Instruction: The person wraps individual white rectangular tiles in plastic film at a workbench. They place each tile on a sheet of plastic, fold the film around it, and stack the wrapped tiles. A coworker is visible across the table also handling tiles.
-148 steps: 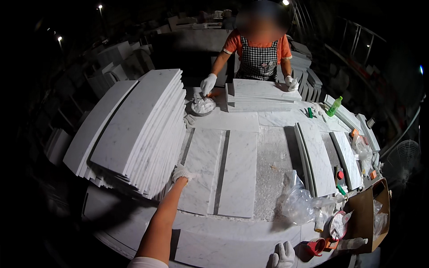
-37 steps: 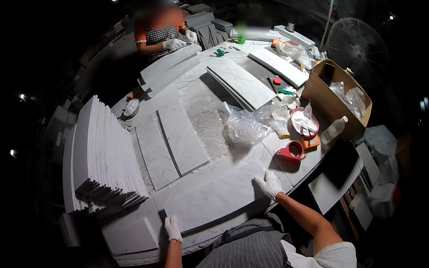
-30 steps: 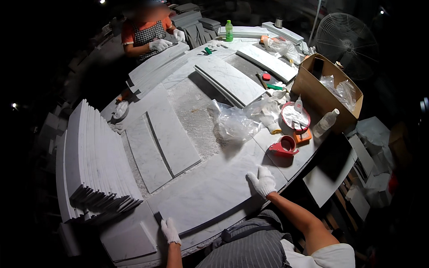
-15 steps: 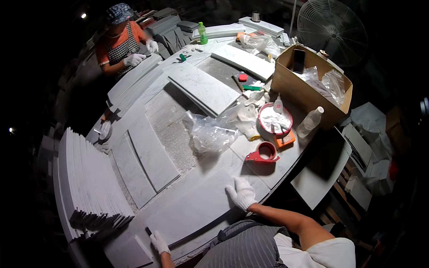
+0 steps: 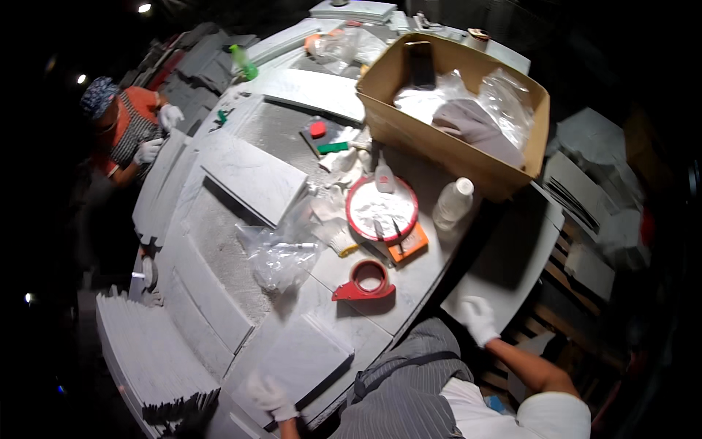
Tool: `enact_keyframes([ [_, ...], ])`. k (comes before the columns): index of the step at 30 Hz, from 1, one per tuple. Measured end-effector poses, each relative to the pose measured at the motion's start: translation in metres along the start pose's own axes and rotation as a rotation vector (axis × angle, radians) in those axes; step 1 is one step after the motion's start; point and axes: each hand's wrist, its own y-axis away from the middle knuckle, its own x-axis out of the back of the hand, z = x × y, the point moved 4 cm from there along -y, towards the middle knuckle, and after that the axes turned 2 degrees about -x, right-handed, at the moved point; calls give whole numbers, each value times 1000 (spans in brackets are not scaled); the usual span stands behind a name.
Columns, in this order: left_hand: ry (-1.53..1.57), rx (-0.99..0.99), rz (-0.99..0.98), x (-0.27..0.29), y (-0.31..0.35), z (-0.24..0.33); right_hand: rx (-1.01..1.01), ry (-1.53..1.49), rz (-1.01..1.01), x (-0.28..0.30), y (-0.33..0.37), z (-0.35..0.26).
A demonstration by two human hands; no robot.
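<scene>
Lying over the lower-left end of a white marble slab [image 5: 303, 360], the person's gloved left hand [image 5: 270, 397] looks loosely spread, though motion blur hides whether its fingers grip the edge. The slab rests flat near the surface's front edge, in front of a striped apron [image 5: 409, 391]. The gloved right hand [image 5: 479, 320] is off to the right beyond that edge, fingers relaxed and slightly bent, holding nothing visible, near a pale panel [image 5: 504, 274] set lower down. Handling the stone well probably calls for flat, even pressure from the palm, fingers clear of the underside, and no knocks to its corners, which could chip. Around it, the marble-topped surface [image 5: 420, 293] carries a red tape dispenser [image 5: 363, 293], a red-rimmed bowl [image 5: 415, 208] of white material touching an orange box [image 5: 409, 245], a whitish bottle [image 5: 453, 205], a crumpled clear bag [image 5: 278, 256] and a large cardboard box [image 5: 439, 150]. Many slabs stand packed together [image 5: 153, 351] at lower left. At upper left, a co-worker [image 5: 124, 135] in white gloves bends over more slabs. Beyond, the room is dark, with a few small lamps [image 5: 144, 8].
</scene>
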Motion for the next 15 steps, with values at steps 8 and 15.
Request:
enact_keyframes([
  [8, 996, -708, -911, -103, 8, 397, -1119, 83, 234, 59, 37, 158],
  [15, 357, -671, -1209, -286, 127, 441, -902, -148, 119, 38, 29, 128],
])
